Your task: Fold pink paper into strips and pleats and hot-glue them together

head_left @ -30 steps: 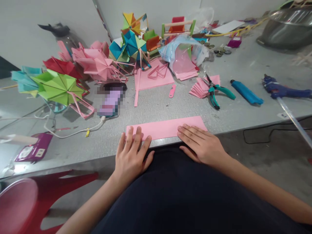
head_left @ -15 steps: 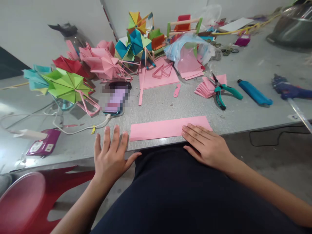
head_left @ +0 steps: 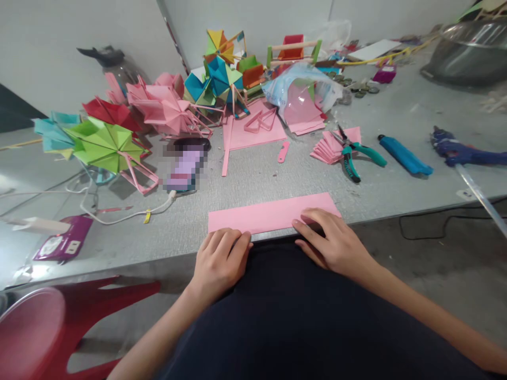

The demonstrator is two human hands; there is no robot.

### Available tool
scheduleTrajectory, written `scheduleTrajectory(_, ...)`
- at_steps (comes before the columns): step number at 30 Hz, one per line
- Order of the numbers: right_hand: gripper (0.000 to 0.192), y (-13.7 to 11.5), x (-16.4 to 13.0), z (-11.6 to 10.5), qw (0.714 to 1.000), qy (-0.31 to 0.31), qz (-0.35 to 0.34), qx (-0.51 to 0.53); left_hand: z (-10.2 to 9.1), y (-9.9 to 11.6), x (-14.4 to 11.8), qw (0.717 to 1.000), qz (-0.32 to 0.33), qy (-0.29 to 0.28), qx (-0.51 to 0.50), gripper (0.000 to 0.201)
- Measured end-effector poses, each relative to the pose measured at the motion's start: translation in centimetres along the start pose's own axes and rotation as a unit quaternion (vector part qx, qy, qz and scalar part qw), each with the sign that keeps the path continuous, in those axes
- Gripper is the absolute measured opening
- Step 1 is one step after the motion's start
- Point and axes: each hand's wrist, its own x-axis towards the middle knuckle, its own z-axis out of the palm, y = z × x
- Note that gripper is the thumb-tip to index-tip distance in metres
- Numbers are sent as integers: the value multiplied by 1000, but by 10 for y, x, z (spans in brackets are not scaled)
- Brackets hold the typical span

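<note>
A long pink paper strip (head_left: 269, 214) lies along the near edge of the grey table (head_left: 396, 179). My left hand (head_left: 219, 261) has its fingers curled onto the strip's near left edge. My right hand (head_left: 335, 243) rests at the strip's near right corner, fingers bent and pressing on the paper. Whether the fingertips pinch the paper's edge or only press on it is hidden.
Folded paper pinwheels in pink (head_left: 166, 108), green (head_left: 103, 145) and blue (head_left: 216, 82) stand at the back left. Teal pliers (head_left: 352, 155) lie on pink folded pieces (head_left: 330, 145), beside a blue lighter (head_left: 404, 155) and a glue gun (head_left: 461, 153). A phone (head_left: 184, 169) and cable lie left. A red stool (head_left: 51, 327) stands below.
My left hand swung out to the left off the strip, then came back and curled onto its near left edge. My right hand's fingers bent at the right corner.
</note>
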Motion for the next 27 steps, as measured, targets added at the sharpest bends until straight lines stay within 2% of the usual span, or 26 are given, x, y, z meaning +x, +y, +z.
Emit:
scheduleTrajectory(8,9,0,7,-19,998,18,37,-53,-9,-2,-1,997,-55,-53,-12,8)
scheduleTrajectory(17,15,11,8,-30,998,-16,-9,-57,-13,-10,1,996,-40,-78,-34,15)
scheduleTrajectory(22,21,13,8,-32,997,-43,-8,-56,-14,-14,6,992,-39,-107,-59,20)
scheduleTrajectory(27,25,16,9,-34,997,-58,11,-55,-14,-20,8,991,-46,-109,-59,22)
